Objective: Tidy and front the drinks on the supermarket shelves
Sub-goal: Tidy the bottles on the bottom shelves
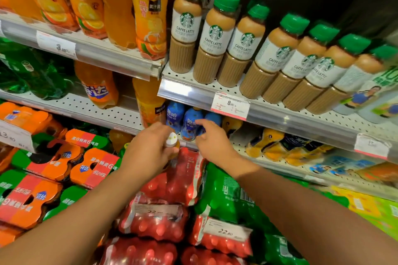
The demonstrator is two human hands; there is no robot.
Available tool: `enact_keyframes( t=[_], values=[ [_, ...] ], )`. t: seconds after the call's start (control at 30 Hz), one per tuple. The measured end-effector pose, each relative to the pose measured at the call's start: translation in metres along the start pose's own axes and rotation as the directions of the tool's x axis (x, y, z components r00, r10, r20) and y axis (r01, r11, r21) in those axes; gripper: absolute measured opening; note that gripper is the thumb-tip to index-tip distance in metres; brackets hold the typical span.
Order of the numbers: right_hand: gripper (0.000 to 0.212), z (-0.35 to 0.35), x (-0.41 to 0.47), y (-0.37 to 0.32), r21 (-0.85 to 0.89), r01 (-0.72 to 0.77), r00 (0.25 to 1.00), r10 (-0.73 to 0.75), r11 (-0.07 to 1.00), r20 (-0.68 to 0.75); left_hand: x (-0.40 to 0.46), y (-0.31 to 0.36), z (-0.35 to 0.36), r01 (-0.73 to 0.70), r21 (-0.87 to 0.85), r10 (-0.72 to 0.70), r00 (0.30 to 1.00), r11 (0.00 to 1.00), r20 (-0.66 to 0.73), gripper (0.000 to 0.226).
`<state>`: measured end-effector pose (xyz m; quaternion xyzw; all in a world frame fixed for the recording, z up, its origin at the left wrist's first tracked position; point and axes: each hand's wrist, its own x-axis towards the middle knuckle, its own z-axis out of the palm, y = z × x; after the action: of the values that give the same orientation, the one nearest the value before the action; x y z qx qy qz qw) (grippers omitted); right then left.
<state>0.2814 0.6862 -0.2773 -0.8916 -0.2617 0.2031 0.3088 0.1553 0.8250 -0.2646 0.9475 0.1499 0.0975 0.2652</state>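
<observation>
Two bare forearms reach in from the bottom edge, over shrink-wrapped red multipacks (163, 219) with price slips stuck on them and green multipacks (224, 198) beside them. At the front of the lower shelf (254, 157), the left hand (148, 148) is wrapped around a small bottle with a white cap (172, 139), gripping it near the neck; its body is mostly hidden by the fingers. Just to the right, the right hand (212, 137) is loose, fingers spread and holding nothing, its fingertips close to a row of blue-labelled bottles (189, 122) standing at that shelf's left end. Yellow-and-blue bottles (271, 142) lie tipped further right on the same shelf. Above, green-capped Caffe Latte bottles (215, 36) stand in a row at the shelf edge, over a price tag (230, 105). Orange juice bottles (148, 11) fill the upper left shelf.
</observation>
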Motion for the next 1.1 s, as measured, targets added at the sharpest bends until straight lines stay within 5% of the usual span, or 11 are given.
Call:
enact_keyframes(
  t=[0.17,0.27,0.47,0.53,0.63,0.77,0.97,1.1],
  values=[
    [0.068,-0.012,-0.044,0.013,0.196,0.055,0.981,-0.09,0.979,0.171,0.01,0.035,0.006,-0.046,-0.038,0.047,0.999,0.998,0.027,0.031],
    [0.074,-0.02,-0.054,0.016,0.287,0.089,0.988,-0.121,0.954,0.094,0.015,0.061,0.012,-0.058,-0.12,0.06,0.998,0.991,0.013,0.035],
    [0.048,-0.05,-0.071,0.038,-0.024,0.164,0.964,-0.165,0.986,-0.207,0.022,0.107,0.031,-0.042,-0.279,0.051,0.998,0.959,0.023,0.054],
    [0.048,-0.057,-0.077,0.051,-0.064,0.166,0.957,-0.177,0.984,-0.229,0.023,0.108,0.032,-0.153,-0.305,0.165,0.986,0.94,0.011,0.061],
    [0.051,-0.067,-0.081,0.076,-0.049,0.114,0.964,-0.122,0.992,-0.236,0.032,0.088,0.025,-0.376,0.074,0.382,0.919,0.924,-0.099,0.058],
    [0.053,-0.084,-0.078,0.1,-0.06,0.025,0.96,-0.041,0.998,-0.279,0.048,0.057,0.02,-0.303,0.464,0.315,0.947,0.833,0.053,0.082],
    [0.058,-0.1,-0.063,0.123,-0.181,0.053,0.972,-0.092,0.982,-0.216,0.052,0.042,0.032,-0.332,0.508,0.388,0.922,0.795,-0.005,0.092],
    [0.055,-0.094,-0.049,0.135,-0.139,-0.059,0.956,0.016,0.988,-0.292,0.051,0.04,0.038,-0.317,0.502,0.393,0.918,0.804,-0.049,0.096]
  ],
)
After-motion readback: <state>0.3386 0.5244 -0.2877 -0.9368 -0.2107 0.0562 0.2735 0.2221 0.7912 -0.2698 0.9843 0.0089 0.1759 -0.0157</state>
